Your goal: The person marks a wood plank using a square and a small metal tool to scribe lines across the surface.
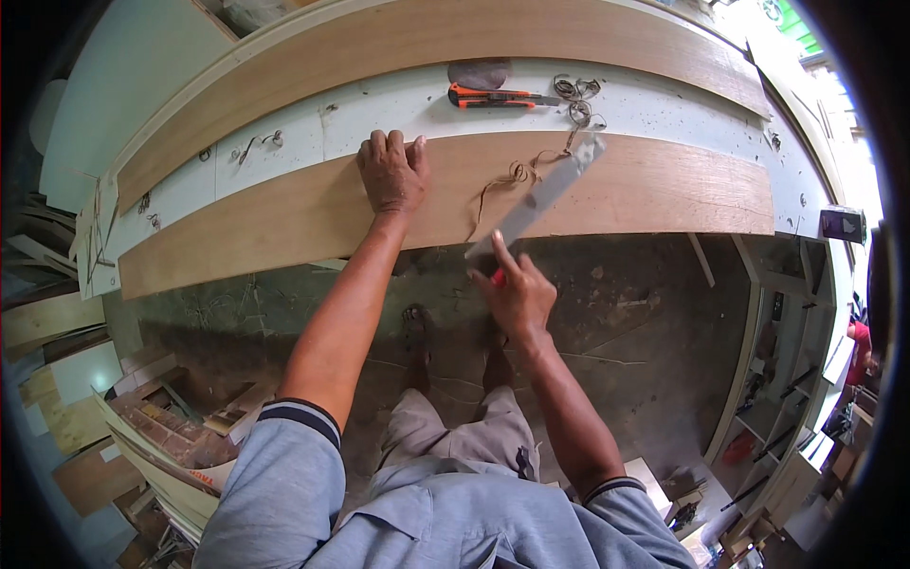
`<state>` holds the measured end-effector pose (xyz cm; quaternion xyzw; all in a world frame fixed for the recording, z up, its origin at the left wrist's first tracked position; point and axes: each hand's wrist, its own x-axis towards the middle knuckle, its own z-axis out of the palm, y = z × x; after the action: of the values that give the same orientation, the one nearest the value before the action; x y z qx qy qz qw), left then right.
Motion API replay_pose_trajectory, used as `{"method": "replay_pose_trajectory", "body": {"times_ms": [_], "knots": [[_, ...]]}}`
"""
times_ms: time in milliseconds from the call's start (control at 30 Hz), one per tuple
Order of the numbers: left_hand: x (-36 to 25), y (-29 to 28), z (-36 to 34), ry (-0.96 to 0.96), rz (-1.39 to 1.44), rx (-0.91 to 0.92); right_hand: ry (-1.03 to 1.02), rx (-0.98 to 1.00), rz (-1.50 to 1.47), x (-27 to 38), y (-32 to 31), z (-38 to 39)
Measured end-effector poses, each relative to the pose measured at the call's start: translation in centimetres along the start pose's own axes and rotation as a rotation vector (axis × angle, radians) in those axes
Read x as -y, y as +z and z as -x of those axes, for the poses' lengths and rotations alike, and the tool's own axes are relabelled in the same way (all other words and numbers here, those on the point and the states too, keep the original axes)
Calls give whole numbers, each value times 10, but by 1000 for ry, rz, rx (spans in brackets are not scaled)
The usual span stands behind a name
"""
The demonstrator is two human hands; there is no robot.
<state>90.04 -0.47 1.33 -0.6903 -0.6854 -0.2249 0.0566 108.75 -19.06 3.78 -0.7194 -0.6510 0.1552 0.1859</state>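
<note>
A long wood-veneered board (678, 185) lies along the near side of the white worktop (365, 114), its near edge over the floor. My left hand (392, 175) grips the board's far edge left of the middle, fingers curled over it. In my right hand (518, 292), at the near edge, is a long flat grey metal blade (548, 197) with a red handle. The index finger stretches along the blade, which slants across the board to the far right. Thin curled strips (517, 174) lie on the board beside the blade. What the blade's underside touches, I cannot tell.
An orange and black utility knife (495, 97) with its blade out lies beyond the board, near more curled strips (576, 92). A second long board (569, 36) runs along the back. Shelving (773, 351) stands right; wood offcuts (180, 417) are stacked lower left.
</note>
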Motion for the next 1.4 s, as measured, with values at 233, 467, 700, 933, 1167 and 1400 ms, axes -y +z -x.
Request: {"method": "replay_pose_trajectory", "body": {"times_ms": [233,467,700,933,1167,1400], "knots": [[0,2,3,-4,13,-55,-84,-148,-86,30,12,5],[1,0,0,-21,32,-52,-35,-30,-43,57,20,12],[4,-2,1,-46,71,-26,-49,-10,-45,77,40,20],[8,-2,1,-92,218,-60,103,123,-50,114,49,33],[21,6,5,-102,214,-70,26,-46,-63,120,76,20],[161,-38,0,-19,87,-82,3,-31,-64,120,56,30]]}}
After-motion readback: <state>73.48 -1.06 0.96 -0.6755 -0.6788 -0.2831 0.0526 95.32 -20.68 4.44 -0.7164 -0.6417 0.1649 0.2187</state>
